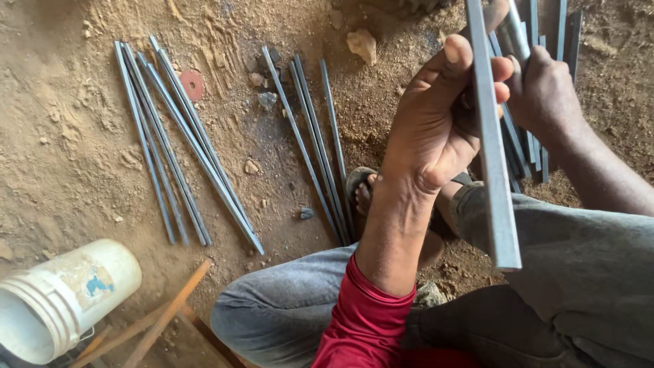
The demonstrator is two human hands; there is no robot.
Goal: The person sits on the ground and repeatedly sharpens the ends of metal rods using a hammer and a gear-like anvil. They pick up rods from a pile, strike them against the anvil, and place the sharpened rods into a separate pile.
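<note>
I sit on dirt ground with my knees up in grey trousers [572, 259]. My left hand [436, 116], on an arm in a red sleeve, grips a long flat grey metal bar [501, 211] that runs from the top edge down over my right knee. My right hand [545, 95] is just behind the bar, closed around a shiny round metal piece [511, 34] whose far end is cut off by the frame. My foot in a sandal [362, 191] shows below the left wrist.
Thin metal rods lie on the dirt in a left bundle [170, 143] and a middle bundle [313, 143], with more behind my hands [555, 27]. A white bucket [61, 300] lies tipped at lower left beside wooden sticks [167, 317]. A red disc [192, 85] and a stone [361, 44] lie nearby.
</note>
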